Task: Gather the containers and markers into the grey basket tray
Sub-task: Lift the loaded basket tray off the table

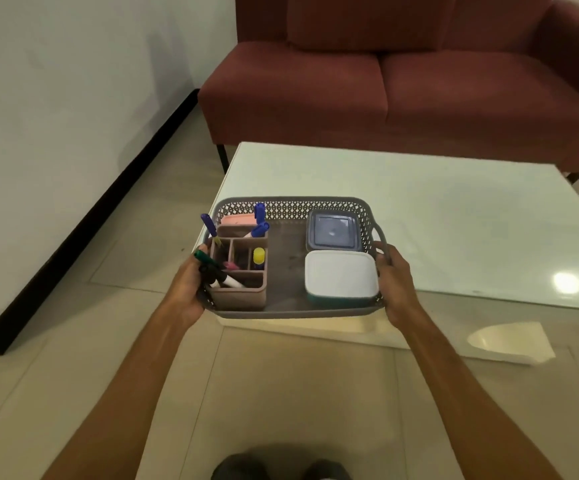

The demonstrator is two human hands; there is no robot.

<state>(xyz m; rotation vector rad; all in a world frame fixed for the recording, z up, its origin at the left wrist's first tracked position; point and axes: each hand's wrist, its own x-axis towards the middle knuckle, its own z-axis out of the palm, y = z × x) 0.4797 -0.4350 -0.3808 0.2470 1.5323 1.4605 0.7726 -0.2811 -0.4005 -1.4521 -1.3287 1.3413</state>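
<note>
Grey basket tray (295,204) held level over the near corner of the white table (454,220); whether its base touches the tabletop cannot be told. The left hand (186,289) is curled round the tray's left end and the right hand (397,282) round the loop handle at the right end. With one hand at each short side, the load probably stays flat. Inside, a brown divided holder (243,296) stands against the left wall, with blue markers (259,213) upright in its far cells and a yellow-capped stick (258,256) in a middle cell. A green marker (202,256) leans out of the near cell over the rim, beside the left thumb; it is likely the loosest item. Along the right wall sit a grey-lidded box (333,232) and, nearer and just beside it, a white-lidded box (340,277), both with lids on. Pieces at both ends probably balance the carry. The gathering appears complete. A red sofa (419,81) stands beyond the table
</note>
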